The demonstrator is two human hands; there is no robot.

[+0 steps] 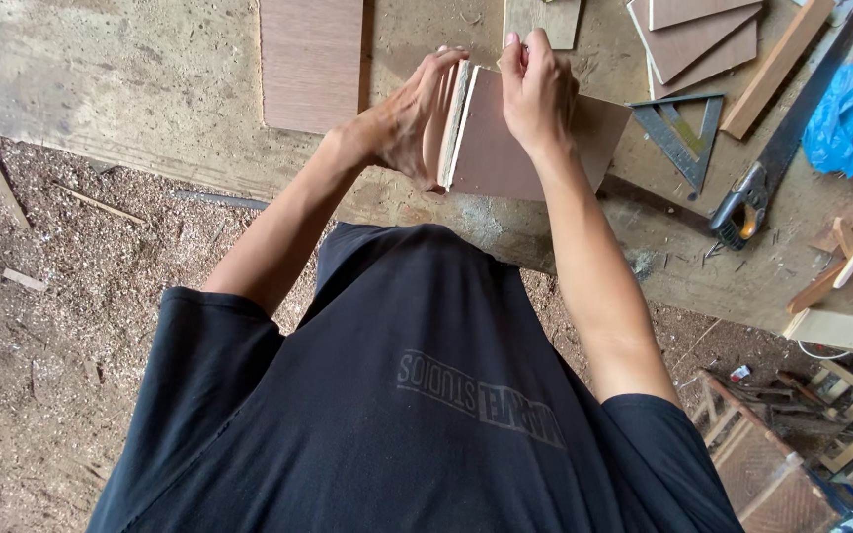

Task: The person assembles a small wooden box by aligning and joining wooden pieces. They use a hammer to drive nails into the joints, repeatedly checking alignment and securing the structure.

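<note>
Plywood pieces, stacked on edge near the workbench's front edge, I'm squaring between my left hand and right hand, fingers pressed together flat, keeping edges flush.

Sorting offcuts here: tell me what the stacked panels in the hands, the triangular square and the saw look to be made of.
Stacked panels: likely plywood, smooth reddish-brown faces, pale layered edges. Triangular square: seemingly dull grey metal. Saw: dark metal blade, black and orange handle, probably plastic. The left hand and right hand grip the panels.
</note>
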